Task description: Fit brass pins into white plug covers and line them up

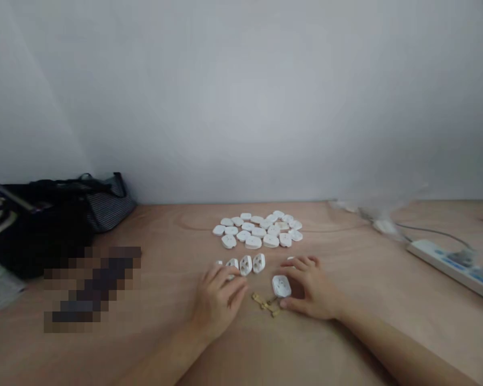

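Hands: apart, not touching | right hand [312, 287]: you pinch a white socket faceplate [282, 286], face up, long axis roughly toward the far edge of the bench [165, 241] | left hand [217, 303]: beside a row of faceplates [245, 264] | brass contacts [264, 304]: just left of the pinched faceplate | faceplate pile [257, 229]: beyond the row

head-worn view, facing forward and down, over a wooden tabletop [173, 236]

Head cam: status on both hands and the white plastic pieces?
Left hand at row of white oval plastic plug shells. Right hand around lone white plastic plug shell, brass contact pieces beside it. Heap of same shells beyond.
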The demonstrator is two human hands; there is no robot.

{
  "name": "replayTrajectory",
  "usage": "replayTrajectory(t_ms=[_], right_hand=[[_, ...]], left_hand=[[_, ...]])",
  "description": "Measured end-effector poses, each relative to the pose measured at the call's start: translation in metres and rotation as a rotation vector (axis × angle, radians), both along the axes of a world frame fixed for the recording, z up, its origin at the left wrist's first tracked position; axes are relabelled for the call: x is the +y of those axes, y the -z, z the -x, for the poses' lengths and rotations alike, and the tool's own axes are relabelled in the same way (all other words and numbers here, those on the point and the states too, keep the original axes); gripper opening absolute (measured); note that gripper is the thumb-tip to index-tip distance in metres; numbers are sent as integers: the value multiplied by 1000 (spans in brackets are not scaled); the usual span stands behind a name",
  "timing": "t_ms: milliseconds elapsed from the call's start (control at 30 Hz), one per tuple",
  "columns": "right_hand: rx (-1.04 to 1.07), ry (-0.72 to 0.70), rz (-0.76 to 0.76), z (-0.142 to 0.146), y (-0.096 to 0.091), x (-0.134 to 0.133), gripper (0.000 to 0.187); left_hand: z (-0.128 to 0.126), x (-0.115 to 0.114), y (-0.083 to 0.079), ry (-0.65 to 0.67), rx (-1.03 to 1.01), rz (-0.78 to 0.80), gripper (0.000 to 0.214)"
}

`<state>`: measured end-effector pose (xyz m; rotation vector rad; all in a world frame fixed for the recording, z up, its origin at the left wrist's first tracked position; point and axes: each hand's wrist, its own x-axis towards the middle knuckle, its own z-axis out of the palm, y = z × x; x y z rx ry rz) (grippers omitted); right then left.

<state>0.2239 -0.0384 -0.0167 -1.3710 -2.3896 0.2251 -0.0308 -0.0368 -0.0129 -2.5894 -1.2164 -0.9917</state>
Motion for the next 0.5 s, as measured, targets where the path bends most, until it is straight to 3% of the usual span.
replayTrajectory(t_ms=[67,133,300,500], right_hand=[[12,-4,7,0,1,1,59],[22,-8,14,1,2,2,58],[27,-20,18,2,3,3,59],[47,-29,2,1,4,3,58]], left_hand=[[6,5,-5,-191,103,-69,17],[13,13,-7,-281,195,-69,31],[29,41,-8,-155,329,89,65],[29,48,-17,-48,313,182,63]])
